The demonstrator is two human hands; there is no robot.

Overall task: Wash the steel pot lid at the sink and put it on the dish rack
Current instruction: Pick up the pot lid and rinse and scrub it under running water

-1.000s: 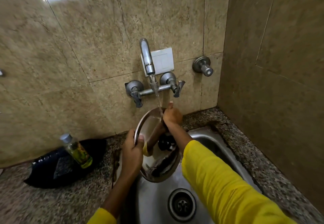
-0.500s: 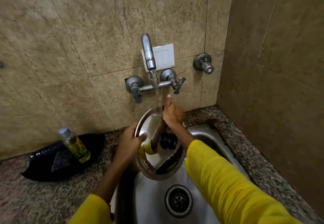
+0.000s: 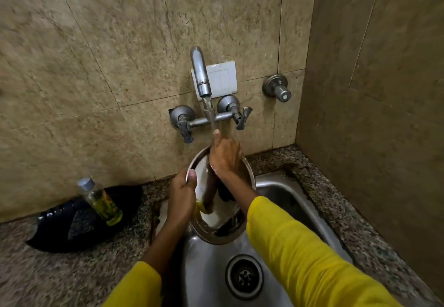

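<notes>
Lid: the round, shiny steel pot lid (image 3: 217,222) is held tilted on edge over the steel sink basin (image 3: 283,201), its inner face turned toward the person, its upper rim up by the wall and its lower rim down toward the round drain (image 3: 243,276)
Left hand: the left hand (image 3: 181,196) is closed on the lid's left rim, thumb over the edge on the inner face, the other fingers hidden behind it
Right hand: the right hand (image 3: 224,155) lies against the upper inner face of the lid, fingers curled, one fingertip reaching up into the stream; whether it holds a scrubber I cannot tell
Water: the curved chrome wall tap (image 3: 200,74) is running, and the stream lands on the right hand at the lid's top rim
Key relation: the lid lies between the two hands, left hand at the side rim, right hand at the top; the left hand alone looks to be carrying it, so it is probably the one that will lift it away
Step in hand: rinsing or rubbing the inner face, by my judgement; the carry is not yet begun
Dish rack: not in view, so which way the lid must travel cannot be told
Nearby: a small clear plastic bottle of yellow-green liquid (image 3: 101,202) leans on a black plastic bag (image 3: 72,225) on the speckled granite counter (image 3: 60,278), well left of the sink
Risk: a wet rim held in one hand may slip
</notes>
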